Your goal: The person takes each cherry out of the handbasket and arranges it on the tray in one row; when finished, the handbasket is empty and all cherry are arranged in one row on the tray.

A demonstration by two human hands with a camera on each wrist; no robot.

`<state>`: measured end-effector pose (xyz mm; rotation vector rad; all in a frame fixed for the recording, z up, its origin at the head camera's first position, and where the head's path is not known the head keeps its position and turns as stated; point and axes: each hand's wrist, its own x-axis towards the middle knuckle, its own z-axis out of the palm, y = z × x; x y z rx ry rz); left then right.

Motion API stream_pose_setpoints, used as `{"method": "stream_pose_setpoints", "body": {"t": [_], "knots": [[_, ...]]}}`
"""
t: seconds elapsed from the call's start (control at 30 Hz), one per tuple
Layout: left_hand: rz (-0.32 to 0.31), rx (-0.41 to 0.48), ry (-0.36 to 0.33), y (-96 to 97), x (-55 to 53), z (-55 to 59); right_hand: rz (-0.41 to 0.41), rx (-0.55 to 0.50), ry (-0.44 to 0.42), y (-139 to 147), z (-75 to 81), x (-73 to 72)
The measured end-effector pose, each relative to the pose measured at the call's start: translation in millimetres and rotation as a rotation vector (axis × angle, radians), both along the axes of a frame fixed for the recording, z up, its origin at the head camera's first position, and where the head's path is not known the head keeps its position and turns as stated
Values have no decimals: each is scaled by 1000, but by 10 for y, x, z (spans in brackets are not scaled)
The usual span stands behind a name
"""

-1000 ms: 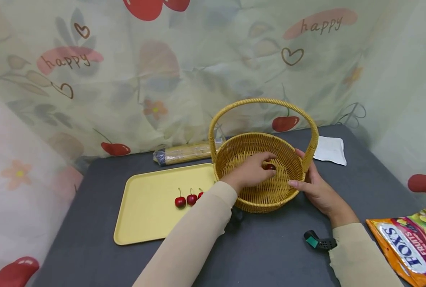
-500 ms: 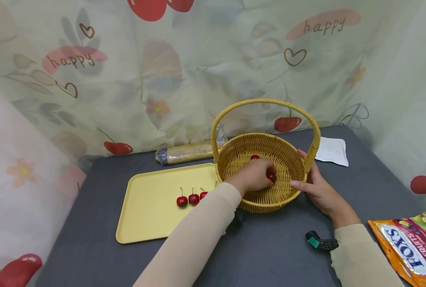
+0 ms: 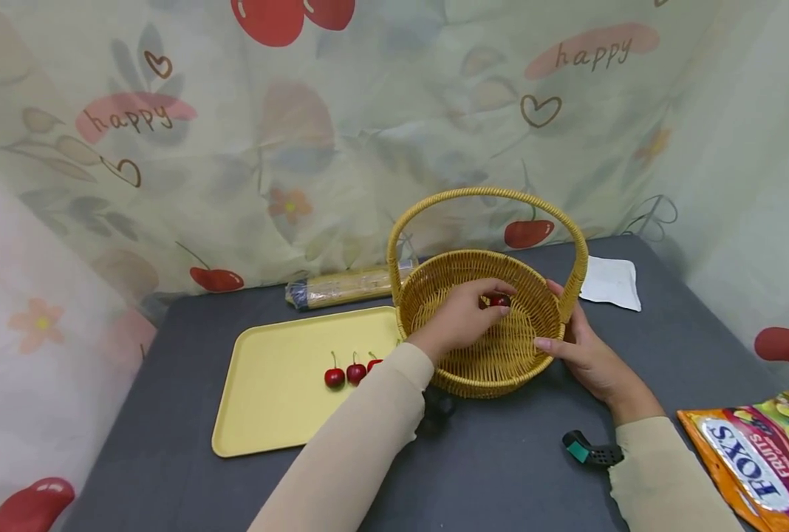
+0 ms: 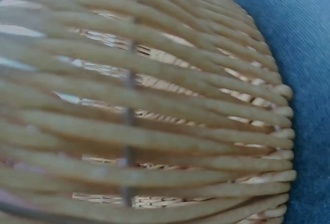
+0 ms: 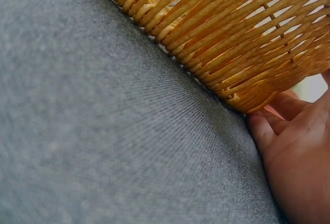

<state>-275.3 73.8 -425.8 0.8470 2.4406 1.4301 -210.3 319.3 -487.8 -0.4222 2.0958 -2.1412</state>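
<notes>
A round wicker basket point(image 3: 461, 380) with a tall arched handle stands on the dark cloth. My left hand point(image 3: 464, 314) reaches down inside it, and a dark red cherry point(image 3: 499, 301) shows between thumb and fingers; they appear to pinch it. More dark red shows just left of that cherry, partly covered by the hand. My right hand point(image 3: 587, 355) grips the basket's right side, its thumb at the rim and its fingers round the outside. In the right wrist view the right hand point(image 5: 299, 152) touches the woven wall. Only blurred weave point(image 4: 154, 131) fills the left wrist view.
A yellow tray point(image 3: 268, 399) with several red cherries point(image 3: 356, 373) lies left of the basket, partly behind the left sleeve. Behind are a wrapped roll point(image 3: 348, 287) and a white packet point(image 3: 610, 282). A Fox's candy bag point(image 3: 760, 458) lies at the right.
My left hand dipped lower into the basket, then rose again with a cherry at its fingers. A second cherry showing behind the hand is now mostly covered. The right hand kept its hold.
</notes>
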Motion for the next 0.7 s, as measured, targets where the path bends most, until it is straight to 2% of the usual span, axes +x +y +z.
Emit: {"method": "stream_pose_setpoints", "body": {"t": [0.17, 0.27, 0.4, 0.53, 0.6, 0.7], "knots": [[70, 197, -86, -91, 24, 54, -1, 4, -9, -25, 5, -6], [87, 288, -132, -175, 27, 88, -1, 1, -7, -29, 7, -6], [101, 374, -183, -327, 53, 148, 4, -8, 0, -23, 4, -1], [78, 471, -260, -473, 120, 207, 2, -8, 1, -11, -2, 5], [70, 482, -265, -539, 157, 216, 2, -9, 0, -6, -3, 7], [85, 447, -226, -645, 229, 216, 3, -13, 4, 0, -4, 10]]}}
